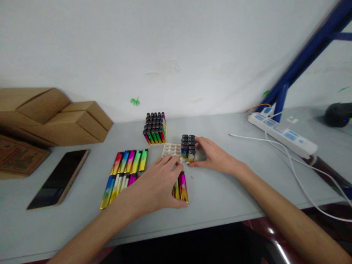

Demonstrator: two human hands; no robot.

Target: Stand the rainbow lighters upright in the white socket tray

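My left hand point(156, 179) reaches palm down over a row of lighters lying flat. Its curved fingers come to the near edge of a pale tray point(168, 147) with small cells; the thumb lies well apart, by the bottom end of a pink-and-gold lighter point(183, 187). What is under the palm is hidden. My right hand point(210, 156) closes, thumb and fingers, around the right side of a group of upright lighters point(184, 150) with black tops, standing in the tray. The nearest one is silver and gold. More shiny lighters point(129, 161) lie in two rows to the left.
A block of upright lighters point(155, 128) stands behind the tray. Left are a phone point(59, 179) and cardboard boxes point(55, 121). A white power strip point(283, 135) and a cable point(291, 167) lie right, near a blue metal frame point(299, 55). A wall bounds the table's back.
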